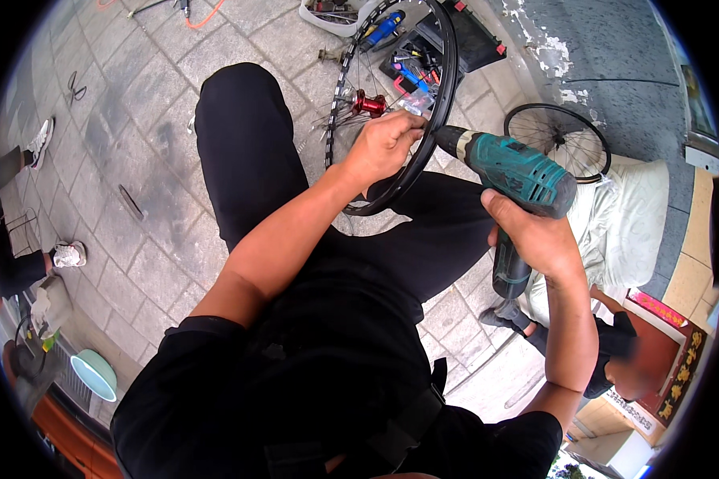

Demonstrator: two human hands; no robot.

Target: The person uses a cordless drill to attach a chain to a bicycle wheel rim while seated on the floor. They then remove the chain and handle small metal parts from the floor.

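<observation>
A black bicycle wheel rim stands upright between my knees, with a red hub and thin spokes inside it. My left hand is closed at the rim's inner side, fingertips pinched together; whatever is between them is too small to make out. In my right hand is a teal and black cordless drill, gripped by its handle. The drill's nose points left and meets the rim's outer side, just opposite my left fingertips. Its bit is hidden from view.
Beyond the wheel lie an open black toolbox with hand tools and a white tub of parts. Another bicycle wheel leans at the right by a white-covered seat. A person is at lower right; another person's shoes show left.
</observation>
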